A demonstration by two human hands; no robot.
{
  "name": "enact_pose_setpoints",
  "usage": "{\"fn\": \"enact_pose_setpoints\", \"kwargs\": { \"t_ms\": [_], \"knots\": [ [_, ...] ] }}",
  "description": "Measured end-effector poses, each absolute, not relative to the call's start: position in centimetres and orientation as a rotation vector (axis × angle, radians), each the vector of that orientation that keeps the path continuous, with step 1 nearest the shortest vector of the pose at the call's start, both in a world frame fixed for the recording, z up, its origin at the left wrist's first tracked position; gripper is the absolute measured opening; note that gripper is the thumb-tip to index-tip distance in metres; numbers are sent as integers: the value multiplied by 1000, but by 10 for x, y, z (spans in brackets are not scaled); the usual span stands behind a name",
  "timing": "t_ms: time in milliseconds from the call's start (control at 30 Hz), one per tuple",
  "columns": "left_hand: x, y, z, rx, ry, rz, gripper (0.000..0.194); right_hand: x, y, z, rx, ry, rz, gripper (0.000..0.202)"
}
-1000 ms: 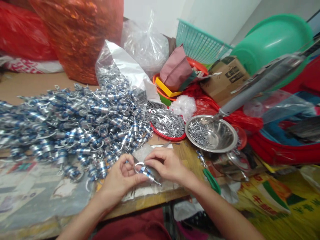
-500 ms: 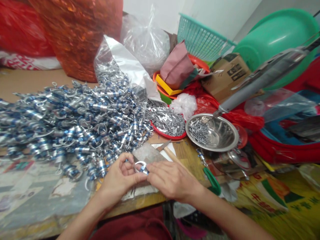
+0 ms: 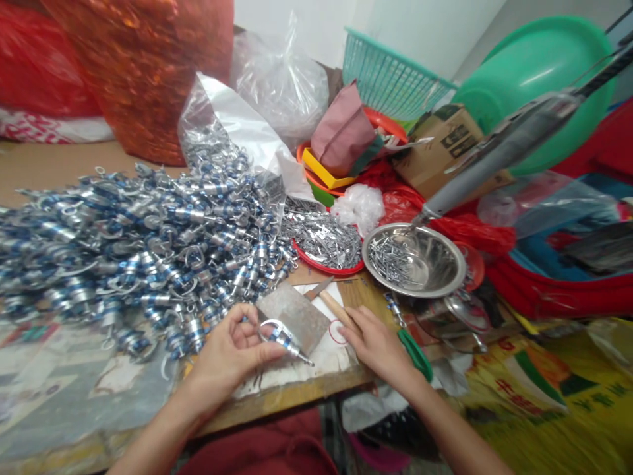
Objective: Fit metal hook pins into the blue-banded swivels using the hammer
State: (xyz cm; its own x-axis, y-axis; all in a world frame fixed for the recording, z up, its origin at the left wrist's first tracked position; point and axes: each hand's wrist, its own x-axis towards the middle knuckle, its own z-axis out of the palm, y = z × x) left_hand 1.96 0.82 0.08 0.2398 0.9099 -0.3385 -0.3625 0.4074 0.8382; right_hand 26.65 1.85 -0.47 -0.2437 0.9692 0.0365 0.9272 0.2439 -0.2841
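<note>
Between the thumb and fingers of my left hand is a small silver-and-blue metal piece. It has a curved arm at one end and a narrow tip pointing right. A flat metal plate lies just behind it. My right hand is closed around the wooden handle of a hammer, whose dark head lies at the plate's far edge. White paper is spread beneath them. To the left rises a big heap of similar silver-and-blue pieces.
Behind the plate, a red tray holds flat metal bits. Beside it stands a steel bowl with thin metal parts. A grey tool slants over the bowl. Green-handled scissors or a similar tool rest by my right wrist.
My right hand has left the metal piece and moved right onto the hammer handle. The piece stays in my left hand, its narrow end now uncovered. The view has shifted slightly.
</note>
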Motion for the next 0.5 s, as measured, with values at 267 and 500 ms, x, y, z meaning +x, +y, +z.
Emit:
{"fn": "enact_pose_setpoints", "kwargs": {
  "t_ms": [267, 500],
  "knots": [
    [20, 8, 2, 705, 997, 986, 46, 250, -11, 45, -1293, -2119, 230, 42],
    [19, 9, 5, 719, 976, 964, 46, 236, -25, 45, -1322, -2411, 341, 49]
  ]
}}
